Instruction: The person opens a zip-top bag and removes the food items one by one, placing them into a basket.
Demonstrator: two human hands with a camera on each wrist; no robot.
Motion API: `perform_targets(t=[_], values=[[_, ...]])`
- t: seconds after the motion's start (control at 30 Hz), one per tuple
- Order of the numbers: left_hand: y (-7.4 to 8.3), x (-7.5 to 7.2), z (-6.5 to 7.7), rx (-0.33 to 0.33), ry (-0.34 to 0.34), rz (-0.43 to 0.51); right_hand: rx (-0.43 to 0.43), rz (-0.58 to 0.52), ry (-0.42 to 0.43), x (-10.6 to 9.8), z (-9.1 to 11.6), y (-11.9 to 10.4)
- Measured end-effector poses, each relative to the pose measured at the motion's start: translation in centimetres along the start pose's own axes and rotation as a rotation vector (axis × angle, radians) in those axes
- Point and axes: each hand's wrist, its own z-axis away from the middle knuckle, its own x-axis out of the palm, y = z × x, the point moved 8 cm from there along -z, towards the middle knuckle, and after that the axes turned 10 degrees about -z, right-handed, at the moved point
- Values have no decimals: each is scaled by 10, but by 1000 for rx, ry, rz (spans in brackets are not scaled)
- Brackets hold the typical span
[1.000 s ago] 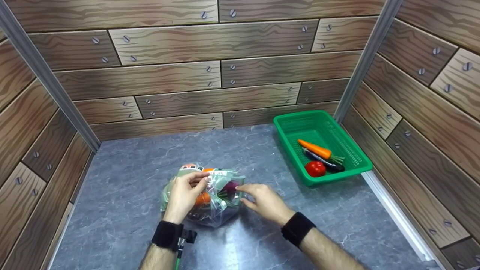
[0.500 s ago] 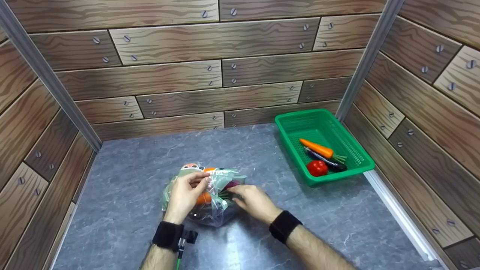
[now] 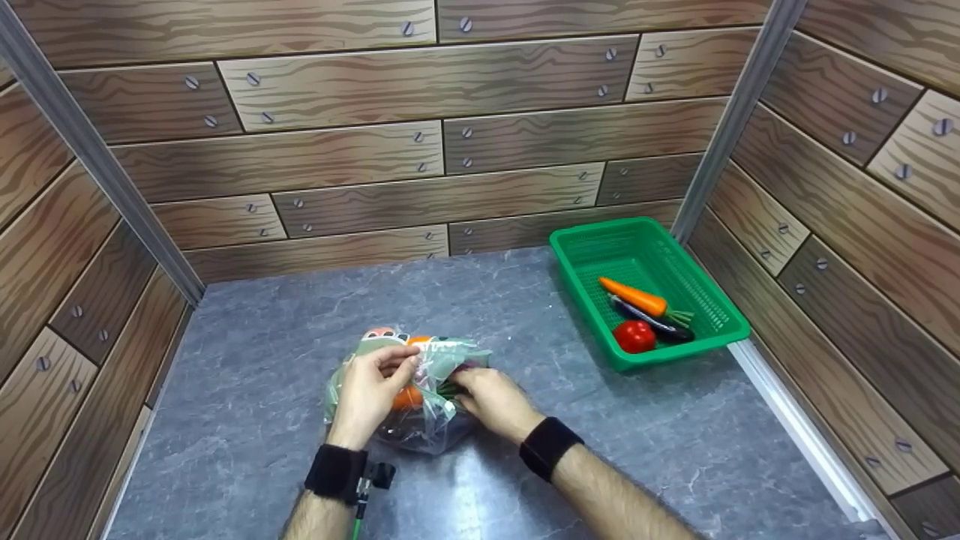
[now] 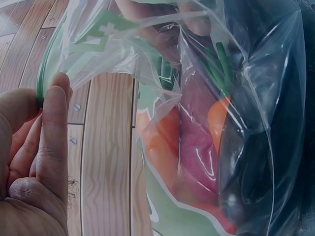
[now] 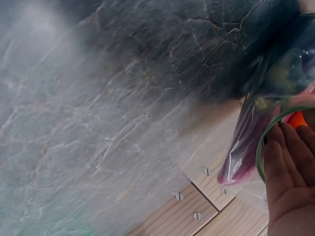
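A clear zip bag (image 3: 431, 439) with green print lies on the table, filled with vegetables. Between thumb and fingers my left hand (image 3: 369, 386) pinches the green zip edge of its mouth, plain in the left wrist view. My right hand (image 3: 495, 401) reaches into the mouth from the right; its fingers (image 5: 278, 164) look straight in the right wrist view, the tips partly hidden by plastic. Through the plastic show a long purple vegetable (image 4: 197, 128), an orange carrot (image 4: 219, 120) with green stalks, another orange piece (image 4: 165, 142) and something dark and glossy (image 4: 251, 167).
A green basket (image 3: 581, 300) stands at the back right, holding a carrot (image 3: 634, 296), an eggplant (image 3: 652, 321) and a red tomato-like vegetable (image 3: 634, 337). Wood-patterned walls (image 3: 352, 150) enclose the grey marbled table (image 3: 262, 337) at the back and sides.
My right hand has moved left and deeper into the bag's mouth, covering most of the purple vegetable in the head view. The left hand has stayed in place on the zip edge.
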Motion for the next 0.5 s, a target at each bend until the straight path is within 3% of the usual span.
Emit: perform_targets(t=[0.5], values=[[-3,4,0,-3,-20,5,23,64,18,9,-3,4]])
